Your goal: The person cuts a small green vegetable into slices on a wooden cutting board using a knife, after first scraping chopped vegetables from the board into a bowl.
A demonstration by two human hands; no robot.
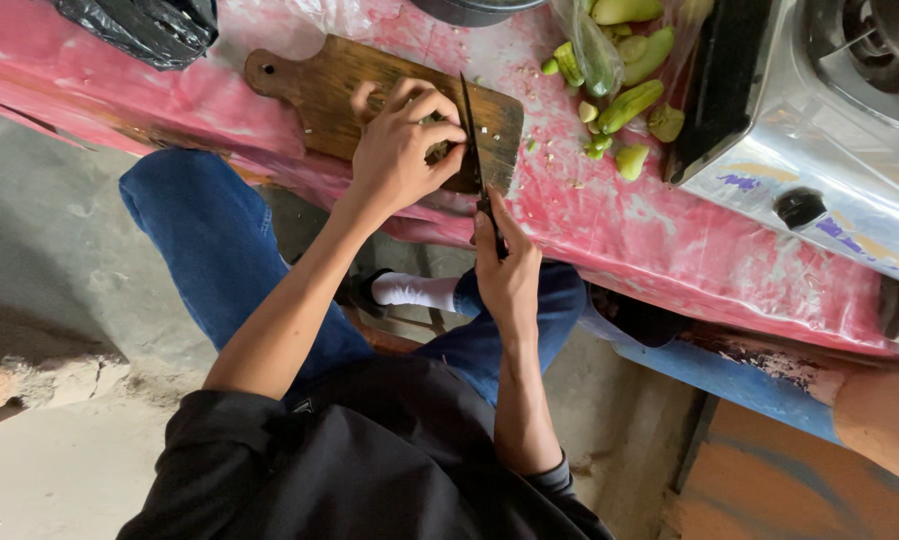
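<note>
Pressing down w/ curled fingers, left hand [402, 150] pins a small green piece [437, 150] on the wooden cutting board [320, 85]. Right hand [508, 270] grips knife [473, 140], fist closed on handle, blade just beside left fingertips. Green pods [630, 105] lie near on pink table [610, 215].

Pink table [670, 235], cutting board [315, 85], green pods [630, 105], stove [820, 140]

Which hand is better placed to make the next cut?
Probably the right hand: it grips the black-handled knife, blade on the brown wooden cutting board. The left hand pins the small green piece.
</note>
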